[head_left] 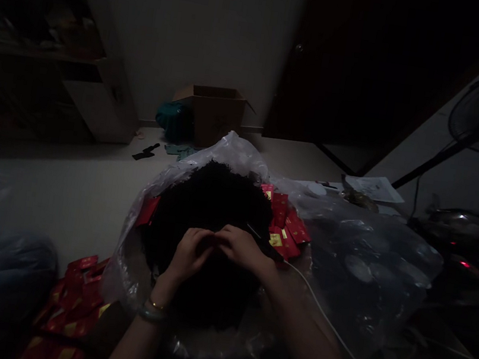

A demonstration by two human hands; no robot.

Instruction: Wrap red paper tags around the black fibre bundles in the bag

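Two hands are meeting at the fingertips in the head view, the left hand (191, 251) and right hand (241, 244) curling above a black, fuzzy heap (219, 197) that is spreading beneath and beyond them. A dark corded tool (276, 253) is slanting nearer the right; gloom is hiding whether either is grasping anything.

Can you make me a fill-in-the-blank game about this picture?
Both hands are over a fluffy heap coloured ____.
The thick bangle is on the ____ arm.
The packets beside the heap are mostly ____.
The cardboard box near the wall has its top ____.

Missing words: black; left; red; open.
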